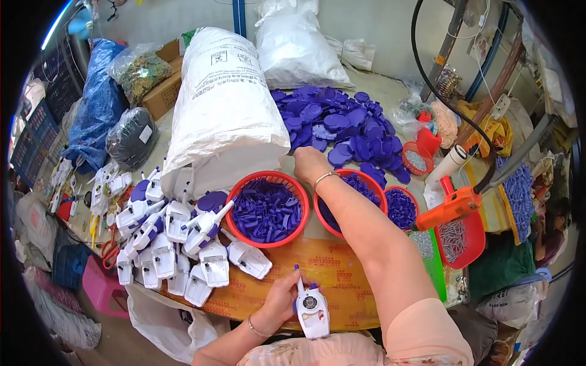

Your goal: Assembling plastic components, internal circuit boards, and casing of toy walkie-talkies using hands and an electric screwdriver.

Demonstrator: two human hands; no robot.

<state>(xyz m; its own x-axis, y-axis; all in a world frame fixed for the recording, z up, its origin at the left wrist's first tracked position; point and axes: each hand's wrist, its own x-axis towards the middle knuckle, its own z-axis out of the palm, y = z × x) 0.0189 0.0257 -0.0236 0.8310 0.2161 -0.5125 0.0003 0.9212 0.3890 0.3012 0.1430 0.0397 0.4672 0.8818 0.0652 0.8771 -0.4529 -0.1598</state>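
Low in the middle of the frame, closest to me, I hold a white plastic toy (pixel 312 311) upright, its round grey centre facing up and small purple pieces on its top end. My left hand (pixel 282 300) is curled around its left side, fingers closed on it. My right hand (pixel 310 165) is stretched up to the centre of the frame, fingers bent down at the near edge of the heap of purple discs (pixel 342 125); I cannot tell whether it has one pinched.

Between my hands sit red baskets: a big one (pixel 267 208) full of purple strips, a second (pixel 351 204) under my forearm, and a smaller one (pixel 401 207) to its right. To the left lies a cluster of finished white and purple toys (pixel 177 241). A large white sack (pixel 223 104) stands above them. At the right an orange power screwdriver (pixel 455 207) hangs over a red scoop of screws (pixel 459 238).
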